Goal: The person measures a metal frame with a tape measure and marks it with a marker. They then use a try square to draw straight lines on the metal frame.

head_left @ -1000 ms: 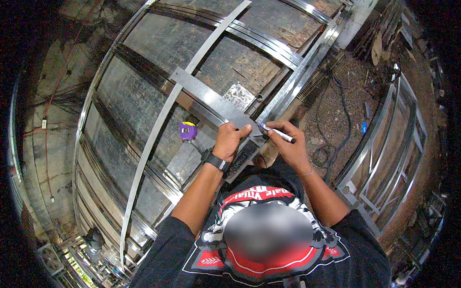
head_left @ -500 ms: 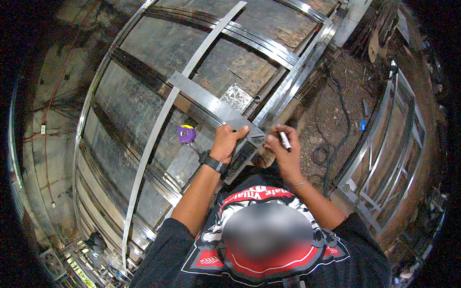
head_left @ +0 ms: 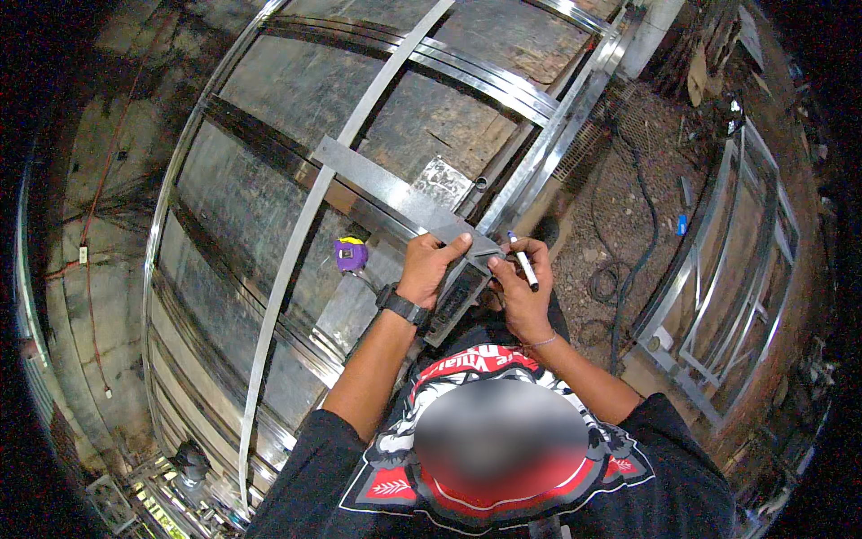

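A flat grey metal bar (head_left: 386, 187) lies slantwise, its near end by my hands. My left hand (head_left: 429, 269) is closed round that end, thumb pressed on top; a dark wristband sits on the wrist. My right hand (head_left: 523, 292) holds a white marker (head_left: 524, 264) between its fingers, dark end toward me, while its thumb and fingertip meet the bar's near corner. Under the hands is a dark, hollow metal piece (head_left: 458, 292). A long thin metal strip (head_left: 296, 235) crosses the bar's far end. A purple tape measure (head_left: 351, 256) rests left of my left hand.
Shiny metal framing (head_left: 503, 85) spans dark, worn boards beneath the bar. A small speckled plate (head_left: 442, 182) lies beyond my hands. On the right, another metal frame (head_left: 709, 296) and a black cable (head_left: 645, 242) lie on the ground.
My right hand has moved slightly left and nearer to me, its fingertips now at the bar's corner. The marker in it has turned steeper. The left hand keeps its grip.
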The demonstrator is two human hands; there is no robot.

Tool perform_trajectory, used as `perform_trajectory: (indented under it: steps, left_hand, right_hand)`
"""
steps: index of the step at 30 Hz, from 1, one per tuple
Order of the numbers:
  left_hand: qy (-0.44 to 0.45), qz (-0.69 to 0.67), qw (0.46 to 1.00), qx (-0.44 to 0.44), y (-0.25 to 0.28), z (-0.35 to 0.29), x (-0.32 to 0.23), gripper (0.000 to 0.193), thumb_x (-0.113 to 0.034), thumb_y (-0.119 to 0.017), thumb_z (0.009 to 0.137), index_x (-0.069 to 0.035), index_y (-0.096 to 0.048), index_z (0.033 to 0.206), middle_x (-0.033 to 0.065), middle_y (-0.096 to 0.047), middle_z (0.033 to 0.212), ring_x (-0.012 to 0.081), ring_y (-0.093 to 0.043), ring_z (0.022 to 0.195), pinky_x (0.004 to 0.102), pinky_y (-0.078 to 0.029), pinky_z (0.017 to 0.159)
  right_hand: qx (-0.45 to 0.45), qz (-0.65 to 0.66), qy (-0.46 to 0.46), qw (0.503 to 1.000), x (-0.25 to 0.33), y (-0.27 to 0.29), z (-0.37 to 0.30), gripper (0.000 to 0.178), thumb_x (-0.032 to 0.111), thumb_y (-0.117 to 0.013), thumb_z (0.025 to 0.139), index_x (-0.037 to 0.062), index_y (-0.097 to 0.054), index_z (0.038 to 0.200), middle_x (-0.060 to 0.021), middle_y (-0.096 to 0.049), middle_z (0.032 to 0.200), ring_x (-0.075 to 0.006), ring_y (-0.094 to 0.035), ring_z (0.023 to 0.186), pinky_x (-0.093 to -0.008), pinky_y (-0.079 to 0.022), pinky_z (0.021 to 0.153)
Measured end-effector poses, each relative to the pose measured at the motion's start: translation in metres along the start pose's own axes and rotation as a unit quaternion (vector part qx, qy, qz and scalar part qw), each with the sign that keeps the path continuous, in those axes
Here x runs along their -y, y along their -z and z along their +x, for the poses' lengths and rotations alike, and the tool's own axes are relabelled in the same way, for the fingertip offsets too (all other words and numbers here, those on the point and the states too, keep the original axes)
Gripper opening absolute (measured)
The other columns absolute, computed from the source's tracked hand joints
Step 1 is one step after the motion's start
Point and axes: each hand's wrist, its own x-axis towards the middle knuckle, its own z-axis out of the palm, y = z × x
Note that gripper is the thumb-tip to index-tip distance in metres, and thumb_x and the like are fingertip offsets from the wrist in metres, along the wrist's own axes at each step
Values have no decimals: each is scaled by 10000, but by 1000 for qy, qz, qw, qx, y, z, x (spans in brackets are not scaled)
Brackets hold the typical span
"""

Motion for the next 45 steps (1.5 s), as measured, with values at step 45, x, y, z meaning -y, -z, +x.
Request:
perform_trajectory:
  steps: [45]
  left_hand:
    - [-5,11,1000,12,0,2,-5,214,-215,-764,936,-3,-750,959,39,-744,879,130,-672,746,311,-528,682]
  right_hand:
    - [-59,-191,191,961,5,11,2,261,94,-685,982,33,-597,1220,-52,-662,1076,-115,-628,931,-256,-520,803]
